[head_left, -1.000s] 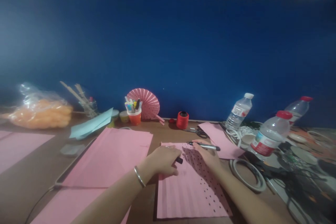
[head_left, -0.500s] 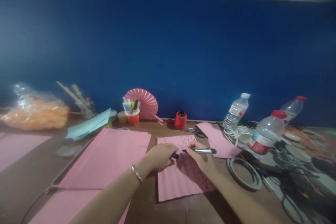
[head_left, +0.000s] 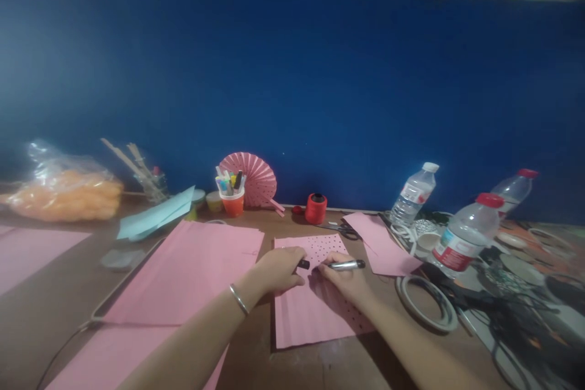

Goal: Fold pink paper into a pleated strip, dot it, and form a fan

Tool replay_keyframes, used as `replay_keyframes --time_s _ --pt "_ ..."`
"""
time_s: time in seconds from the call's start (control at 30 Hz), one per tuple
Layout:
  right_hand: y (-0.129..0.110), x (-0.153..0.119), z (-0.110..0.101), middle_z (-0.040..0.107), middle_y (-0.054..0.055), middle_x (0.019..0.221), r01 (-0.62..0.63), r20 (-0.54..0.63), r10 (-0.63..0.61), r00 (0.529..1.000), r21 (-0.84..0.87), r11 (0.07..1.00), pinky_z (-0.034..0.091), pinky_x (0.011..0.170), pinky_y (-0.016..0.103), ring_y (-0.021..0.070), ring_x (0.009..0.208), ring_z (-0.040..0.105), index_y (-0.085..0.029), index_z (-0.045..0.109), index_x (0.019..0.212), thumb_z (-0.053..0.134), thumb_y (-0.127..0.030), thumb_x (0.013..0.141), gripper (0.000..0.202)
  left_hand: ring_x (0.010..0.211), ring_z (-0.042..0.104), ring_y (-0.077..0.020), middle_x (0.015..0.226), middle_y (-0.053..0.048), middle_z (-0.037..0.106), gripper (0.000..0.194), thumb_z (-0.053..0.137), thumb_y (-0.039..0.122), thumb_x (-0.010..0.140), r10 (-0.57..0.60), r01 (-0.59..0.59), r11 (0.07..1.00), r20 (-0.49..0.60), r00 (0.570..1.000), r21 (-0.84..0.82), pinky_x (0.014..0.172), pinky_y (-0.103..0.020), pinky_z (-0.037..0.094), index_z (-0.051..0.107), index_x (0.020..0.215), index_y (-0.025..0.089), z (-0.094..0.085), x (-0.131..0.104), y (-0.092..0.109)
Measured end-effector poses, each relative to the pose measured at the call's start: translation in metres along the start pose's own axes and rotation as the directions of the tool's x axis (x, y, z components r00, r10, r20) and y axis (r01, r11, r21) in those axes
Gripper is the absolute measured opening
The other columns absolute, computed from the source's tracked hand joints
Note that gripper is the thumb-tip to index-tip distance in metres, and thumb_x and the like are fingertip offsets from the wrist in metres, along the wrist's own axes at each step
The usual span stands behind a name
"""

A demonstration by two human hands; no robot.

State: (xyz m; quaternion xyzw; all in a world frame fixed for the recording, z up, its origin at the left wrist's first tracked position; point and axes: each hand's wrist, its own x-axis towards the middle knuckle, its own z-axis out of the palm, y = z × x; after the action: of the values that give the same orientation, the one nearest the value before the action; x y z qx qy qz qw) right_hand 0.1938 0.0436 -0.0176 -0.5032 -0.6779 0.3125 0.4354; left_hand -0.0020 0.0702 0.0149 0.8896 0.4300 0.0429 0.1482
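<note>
A creased pink sheet of paper point(head_left: 301, 320) lies on the brown table, with black dots over its upper part and down its right side. My right hand point(head_left: 350, 283) grips a silver-and-black marker point(head_left: 345, 265), its tip down at the paper near the sheet's middle. On the left part of the sheet rests my left hand point(head_left: 281, 269), a silver bangle on its wrist. Between its thumb and fingers it holds a black marker cap point(head_left: 303, 264). The spot right under the marker tip is partly shaded by my hands.
More pink paper point(head_left: 183, 274) lies at left. Behind stand a cup of markers point(head_left: 232, 202), a pink dotted paper fan point(head_left: 253, 177) and a red thread spool point(head_left: 315, 208). Scissors point(head_left: 345, 231), plastic bottles point(head_left: 466, 234), a grey ring point(head_left: 427, 304) and tangled cords crowd the right.
My right hand and the marker have moved a little left and down across the sheet. My left hand stays on the paper with the cap, its fingers slightly shifted.
</note>
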Motion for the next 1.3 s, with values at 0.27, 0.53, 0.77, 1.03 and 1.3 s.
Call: replay_keyframes --time_s 0.27,0.53,0.77,1.03,1.3 --pt "0.0045 -0.0024 -0.0036 0.034 -0.005 0.047 -0.047 -0.199 0.035 0.979 -0.054 0.997 0.027 0.046 0.024 0.0121 0.048 0.035 -0.021 0.034 0.050 0.046 -0.018 0.067 0.021 0.090 0.055 -0.0230 0.096 -0.004 0.058 0.047 0.059 0.033 0.067 0.028 -0.028 1.000 -0.008 1.000 0.009 0.074 -0.030 0.040 0.043 0.110 0.022 0.0012 0.0014 -0.0026" --pt "0.0025 -0.0029 -0.0048 0.041 -0.003 0.052 0.006 -0.165 -0.013 0.986 -0.044 0.999 0.031 0.050 0.024 0.0127 0.052 0.040 -0.020 0.041 0.054 0.047 -0.024 0.072 0.019 0.088 0.055 -0.0233 0.093 -0.004 0.059 0.046 0.058 0.033 0.067 0.030 -0.030 1.000 -0.019 0.999 0.004 0.071 -0.030 0.041 0.044 0.109 0.023 0.0016 0.0002 -0.0027" --pt "0.0073 -0.0008 0.0002 0.043 -0.004 0.049 -0.011 -0.100 -0.002 0.995 -0.132 0.991 0.028 0.048 0.024 0.0120 0.049 0.039 -0.020 0.043 0.052 0.051 -0.026 0.071 0.021 0.091 0.055 -0.0239 0.098 -0.006 0.058 0.045 0.057 0.034 0.068 0.021 -0.021 1.000 -0.003 1.000 0.017 0.075 -0.031 0.040 0.043 0.110 0.022 0.0010 0.0002 -0.0007" --pt "0.0052 -0.0010 -0.0042 0.043 -0.004 0.051 0.002 -0.189 -0.030 0.982 -0.146 0.989 0.031 0.050 0.023 0.0123 0.050 0.041 -0.020 0.042 0.053 0.049 -0.027 0.073 0.022 0.093 0.054 -0.0237 0.099 -0.005 0.058 0.045 0.058 0.033 0.067 0.007 -0.007 1.000 0.014 1.000 0.008 0.075 -0.030 0.039 0.044 0.109 0.021 0.0004 0.0006 -0.0008" --pt "0.0041 -0.0014 0.0003 0.059 0.001 0.063 -0.005 -0.108 -0.001 0.994 -0.054 0.999 0.039 0.055 0.028 0.0175 0.060 0.052 -0.021 0.057 0.066 0.055 -0.032 0.071 0.012 0.095 0.053 -0.0242 0.104 -0.006 0.056 0.043 0.057 0.033 0.069 0.002 -0.002 1.000 0.019 1.000 -0.005 0.077 -0.032 0.039 0.044 0.108 0.021 -0.0016 -0.0012 0.0016"
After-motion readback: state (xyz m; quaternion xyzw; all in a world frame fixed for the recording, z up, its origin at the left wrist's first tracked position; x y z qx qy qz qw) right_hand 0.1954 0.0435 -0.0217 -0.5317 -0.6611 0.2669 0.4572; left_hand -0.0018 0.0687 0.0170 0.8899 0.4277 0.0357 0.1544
